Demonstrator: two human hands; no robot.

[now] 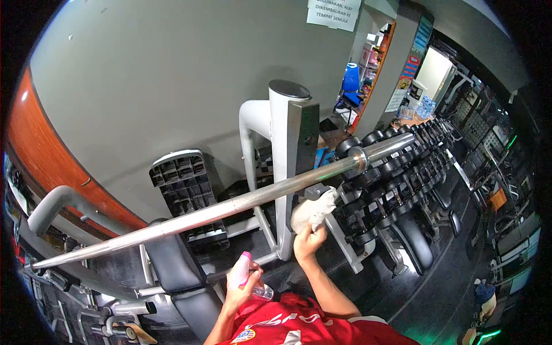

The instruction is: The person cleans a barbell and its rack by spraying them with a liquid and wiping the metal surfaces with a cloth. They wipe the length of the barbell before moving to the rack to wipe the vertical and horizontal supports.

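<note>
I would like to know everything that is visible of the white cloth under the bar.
The cloth is white, soft-looking and crumpled into a loose wad. The right hand grips its lower end from below and holds it up. Its upper end reaches the underside of the barbell, beside the grey rack post. Whether it presses on the bar or on the bracket cannot be told. The left hand, which holds a spray bottle, is apart from it.

I see left hand (238,289) gripping pink-capped spray bottle (243,267). Right hand (308,239) holds white cloth (314,211) up against barbell (230,207), beside grey rack upright (284,149). Dumbbell rack (402,167) behind.
</note>
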